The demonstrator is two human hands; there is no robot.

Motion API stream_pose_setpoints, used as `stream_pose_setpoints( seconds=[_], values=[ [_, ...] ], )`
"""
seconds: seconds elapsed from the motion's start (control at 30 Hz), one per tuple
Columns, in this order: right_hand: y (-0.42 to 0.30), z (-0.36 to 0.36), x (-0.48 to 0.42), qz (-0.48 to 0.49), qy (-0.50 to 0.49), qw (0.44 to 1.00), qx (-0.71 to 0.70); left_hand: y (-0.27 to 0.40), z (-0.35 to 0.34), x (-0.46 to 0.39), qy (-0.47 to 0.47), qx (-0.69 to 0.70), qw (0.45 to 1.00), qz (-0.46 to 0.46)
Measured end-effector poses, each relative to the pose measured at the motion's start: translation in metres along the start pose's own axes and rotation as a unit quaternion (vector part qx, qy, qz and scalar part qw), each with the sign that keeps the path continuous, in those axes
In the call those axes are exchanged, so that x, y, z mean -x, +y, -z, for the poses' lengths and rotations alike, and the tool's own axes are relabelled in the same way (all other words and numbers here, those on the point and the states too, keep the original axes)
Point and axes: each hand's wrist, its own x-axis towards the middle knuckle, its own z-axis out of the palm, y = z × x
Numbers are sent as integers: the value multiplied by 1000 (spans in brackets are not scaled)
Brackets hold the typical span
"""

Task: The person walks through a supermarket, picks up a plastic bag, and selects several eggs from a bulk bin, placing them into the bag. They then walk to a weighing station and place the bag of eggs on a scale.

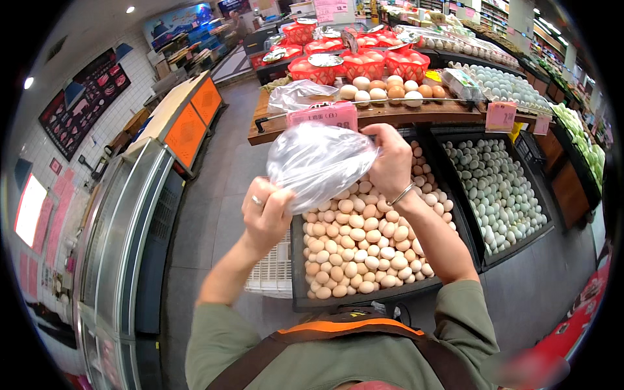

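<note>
A clear plastic bag [319,163] is stretched between my two hands, puffed out and somewhat blurred. My left hand [265,209], with a ring on one finger, grips its lower left edge. At the upper right edge, my right hand [390,156] pinches the plastic; a metal bangle circles that wrist. Through the film I make out no contents. Below both hands lies a heap of light brown eggs [360,243] in a large black bin [370,297]. The bag hides the bin's far left part.
Right of it stands a black bin of pale greenish eggs [497,195]. Behind, a wooden shelf [404,114] carries loose eggs [395,90], a crumpled plastic bag [297,95] and red baskets [314,70]. Pink price signs [321,117] hang there. A glass-topped display case [126,234] lines the left.
</note>
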Motion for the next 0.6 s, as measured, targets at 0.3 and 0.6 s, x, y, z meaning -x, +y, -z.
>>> stream_pose_setpoints(
  seconds=[0.3, 0.6],
  values=[
    [44, -15, 42, -129, 134, 979, -79, -8, -61, 82, 117, 26, 919, 376],
    [4, -17, 59, -129, -264, 955, 29, 14, -91, 76, 100, 431, 690, 573]
  ],
)
